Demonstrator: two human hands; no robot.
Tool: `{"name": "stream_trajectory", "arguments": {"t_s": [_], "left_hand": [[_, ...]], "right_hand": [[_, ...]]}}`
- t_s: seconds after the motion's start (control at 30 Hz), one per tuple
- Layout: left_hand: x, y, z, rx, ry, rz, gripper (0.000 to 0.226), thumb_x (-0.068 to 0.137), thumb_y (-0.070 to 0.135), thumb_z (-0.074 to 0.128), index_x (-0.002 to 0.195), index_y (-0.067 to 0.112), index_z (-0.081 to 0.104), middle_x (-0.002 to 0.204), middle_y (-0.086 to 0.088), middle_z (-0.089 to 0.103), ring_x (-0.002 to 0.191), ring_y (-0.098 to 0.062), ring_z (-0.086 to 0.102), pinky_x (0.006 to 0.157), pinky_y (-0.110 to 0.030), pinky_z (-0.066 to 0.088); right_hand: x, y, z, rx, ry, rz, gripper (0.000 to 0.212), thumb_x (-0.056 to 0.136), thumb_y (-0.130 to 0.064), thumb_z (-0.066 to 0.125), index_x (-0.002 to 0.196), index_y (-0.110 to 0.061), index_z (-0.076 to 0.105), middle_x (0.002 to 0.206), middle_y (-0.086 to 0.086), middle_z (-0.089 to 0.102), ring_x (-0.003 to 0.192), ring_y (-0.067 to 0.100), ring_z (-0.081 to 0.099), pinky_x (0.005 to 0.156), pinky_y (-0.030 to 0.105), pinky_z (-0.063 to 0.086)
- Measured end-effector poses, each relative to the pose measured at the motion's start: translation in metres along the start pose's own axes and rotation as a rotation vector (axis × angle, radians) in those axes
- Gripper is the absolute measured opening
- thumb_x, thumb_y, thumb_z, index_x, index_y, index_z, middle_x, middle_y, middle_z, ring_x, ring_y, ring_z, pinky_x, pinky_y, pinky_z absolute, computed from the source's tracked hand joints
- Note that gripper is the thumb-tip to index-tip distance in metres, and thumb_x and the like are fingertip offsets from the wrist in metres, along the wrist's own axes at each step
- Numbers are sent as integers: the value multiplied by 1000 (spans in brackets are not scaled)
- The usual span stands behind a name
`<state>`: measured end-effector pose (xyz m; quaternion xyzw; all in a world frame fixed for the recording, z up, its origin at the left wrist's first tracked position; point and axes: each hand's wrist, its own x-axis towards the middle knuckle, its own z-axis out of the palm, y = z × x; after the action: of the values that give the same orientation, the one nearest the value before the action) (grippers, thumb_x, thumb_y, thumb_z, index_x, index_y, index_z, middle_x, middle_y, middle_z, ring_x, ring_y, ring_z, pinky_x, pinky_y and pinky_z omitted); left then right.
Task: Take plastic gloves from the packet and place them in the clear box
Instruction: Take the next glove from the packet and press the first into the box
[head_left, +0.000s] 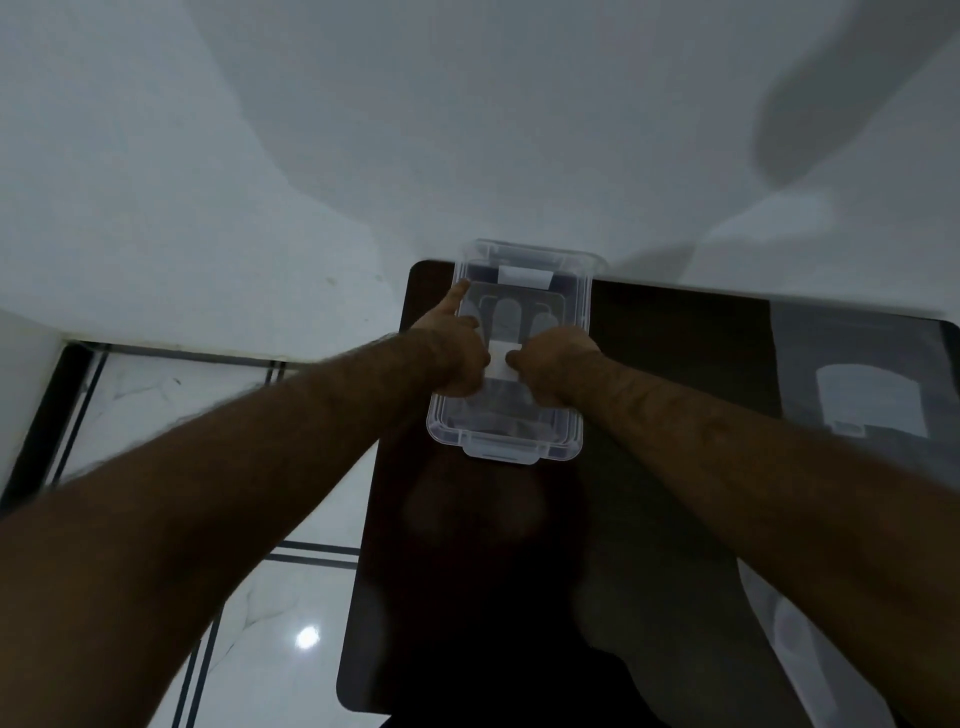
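Observation:
A clear box (585, 332) with a front latch stands open on the dark table (675, 467), near its far edge. Inside it lies a see-through plastic glove (506, 317), its finger outlines showing against the bottom. Both hands are down in the box. My left hand (457, 353) and my right hand (550, 358) pinch a small white piece (503, 362) between them, over the glove. The left index finger points out and touches the box's far left rim. Whether the white piece is the packet or a folded glove I cannot tell.
The glossy table carries a pale reflection (872, 400) at the right. A pale sheet (769, 623) hangs at the table's lower right. A white wall rises just behind the box. A white tiled floor (156, 405) with dark lines lies to the left.

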<state>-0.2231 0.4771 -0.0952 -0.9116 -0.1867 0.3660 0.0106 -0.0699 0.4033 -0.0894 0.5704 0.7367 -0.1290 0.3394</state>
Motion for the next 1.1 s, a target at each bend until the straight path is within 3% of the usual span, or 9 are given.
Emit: {"name": "stream_trajectory", "arguments": {"t_s": [0.1,0.27,0.47,0.6,0.7,0.83,1.0,1.1], "left_hand": [[7,4,0,59,88,-27,34,105,49,50,121,29,73,131,0,73,144,-25,53,122,-73,-17],[20,-3,-1,65,194,-46,41,99,44,62,137,28,68,153,-1,62,154,-26,42,122,-76,-16],[30,-16,-4,92,99,-90,40,102,53,54,134,35,69,150,3,65,156,-27,40,115,-77,-26],[29,-17,-16,73,141,-149,58,102,51,57,157,33,49,166,-2,48,164,-31,21,123,-73,-17],[19,-11,-28,23,186,-152,62,105,41,57,163,25,41,169,-4,44,164,-30,22,126,-71,-13],[6,-1,-21,59,195,-75,53,103,38,59,155,29,53,162,-1,54,160,-26,32,123,-74,-16],[5,11,-2,157,9,14,33,103,49,56,129,34,71,130,4,74,147,-26,50,119,-75,-21],[3,14,-3,177,37,3,31,102,48,59,125,34,73,133,5,74,148,-27,48,118,-76,-20]], "right_hand": [[7,1,-2,12,25,36,57,99,-36,72,150,-22,50,123,10,65,112,29,68,92,43,57],[13,10,-8,73,88,72,46,97,-30,75,139,-20,60,124,10,67,116,30,66,96,44,57],[15,15,-12,5,113,43,41,98,-29,74,137,-20,62,116,9,69,110,28,69,92,41,56],[11,12,-18,-8,92,87,29,100,-27,71,127,-19,66,108,6,70,100,24,69,83,37,52],[8,11,-19,-75,144,87,25,103,-27,67,126,-18,65,108,5,71,98,23,69,78,35,45],[2,7,-7,-68,206,-9,30,107,-29,60,135,-21,60,107,4,64,91,22,65,76,35,49],[-4,4,-2,-94,40,-121,39,105,-38,60,142,-24,59,117,3,68,101,23,69,89,39,59],[-1,9,-14,13,176,-35,32,104,-31,63,135,-20,62,118,6,70,104,25,70,86,38,57]]}}
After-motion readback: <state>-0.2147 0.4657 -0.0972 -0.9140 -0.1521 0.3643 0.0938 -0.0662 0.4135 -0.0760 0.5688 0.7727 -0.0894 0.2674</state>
